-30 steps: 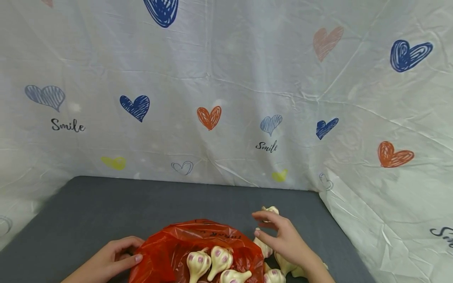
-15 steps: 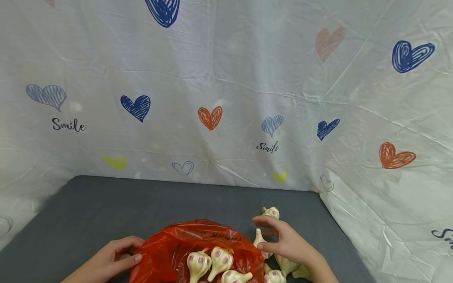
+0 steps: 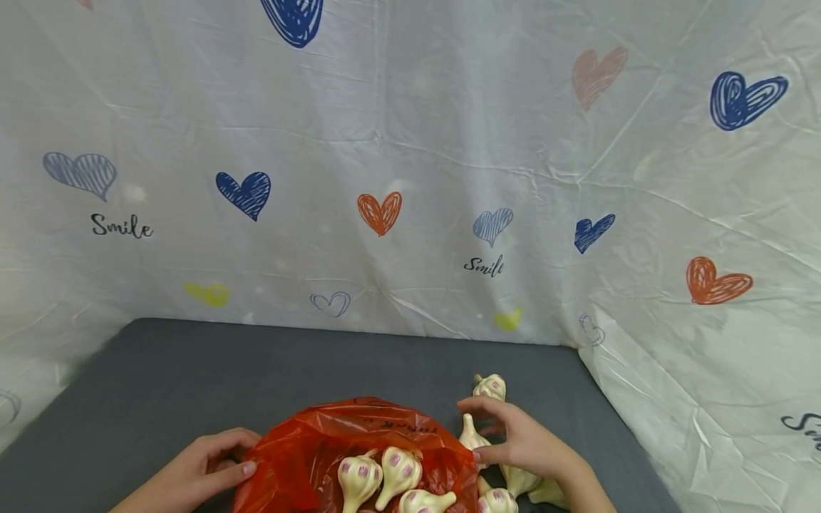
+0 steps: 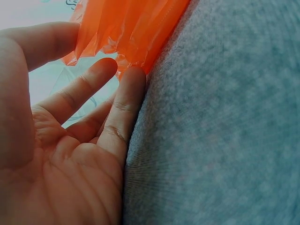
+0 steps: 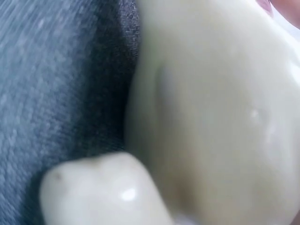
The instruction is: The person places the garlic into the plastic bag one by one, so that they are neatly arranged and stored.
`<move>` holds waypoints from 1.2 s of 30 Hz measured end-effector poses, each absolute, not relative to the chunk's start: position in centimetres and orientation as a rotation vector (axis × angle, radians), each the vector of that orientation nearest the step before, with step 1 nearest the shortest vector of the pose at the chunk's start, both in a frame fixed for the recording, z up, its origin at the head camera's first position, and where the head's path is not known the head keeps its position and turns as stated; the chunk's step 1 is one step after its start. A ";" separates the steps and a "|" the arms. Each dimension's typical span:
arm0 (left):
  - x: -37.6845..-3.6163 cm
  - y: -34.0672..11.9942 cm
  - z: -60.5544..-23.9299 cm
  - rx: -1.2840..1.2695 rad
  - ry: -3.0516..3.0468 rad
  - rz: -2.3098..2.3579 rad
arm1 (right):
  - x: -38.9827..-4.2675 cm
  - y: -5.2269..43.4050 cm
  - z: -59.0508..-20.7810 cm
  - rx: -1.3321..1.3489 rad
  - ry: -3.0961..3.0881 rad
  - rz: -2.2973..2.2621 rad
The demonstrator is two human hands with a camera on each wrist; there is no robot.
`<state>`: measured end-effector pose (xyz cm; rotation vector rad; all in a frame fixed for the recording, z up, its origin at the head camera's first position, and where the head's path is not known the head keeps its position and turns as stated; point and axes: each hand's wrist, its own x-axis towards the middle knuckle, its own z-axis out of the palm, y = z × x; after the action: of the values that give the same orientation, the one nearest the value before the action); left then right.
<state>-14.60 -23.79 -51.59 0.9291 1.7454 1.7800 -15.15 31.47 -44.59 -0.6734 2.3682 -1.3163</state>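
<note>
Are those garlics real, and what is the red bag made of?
The garlic bulbs look like glossy molded plastic, not real: the right wrist view shows a smooth cream surface with shiny highlights and no papery skin. I can't be fully sure. The red bag looks like thin plastic film: it crinkles, shines and lets light through where the left hand holds its edge.

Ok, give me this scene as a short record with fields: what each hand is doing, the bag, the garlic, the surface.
left hand: holds the edge of the red plastic bag between thumb and fingers
right hand: fingers curled over a garlic bulb lying just right of the bag
bag contents: three garlic bulbs visible inside
loose garlic: one bulb beyond the right hand, more under and near the wrist
surface: grey cloth table top
backdrop: white sheet with hearts
</note>
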 end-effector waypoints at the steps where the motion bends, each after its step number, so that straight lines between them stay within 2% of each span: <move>1: -14.6 -23.8 -51.6 0.925 1.737 1.783 | -15.2 31.5 -44.6 -0.672 2.368 -1.310; 22: -14.5 -23.7 -51.5 0.950 1.739 1.786 | -15.3 31.4 -45.1 -0.683 2.246 -1.361; 36: -14.6 -23.7 -51.5 0.925 1.746 1.780 | -15.2 31.7 -44.9 -0.684 2.418 -1.299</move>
<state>-14.60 -23.74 -51.54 0.9251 1.7461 1.7803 -15.16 31.69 -44.88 -0.6843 2.4185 -1.2992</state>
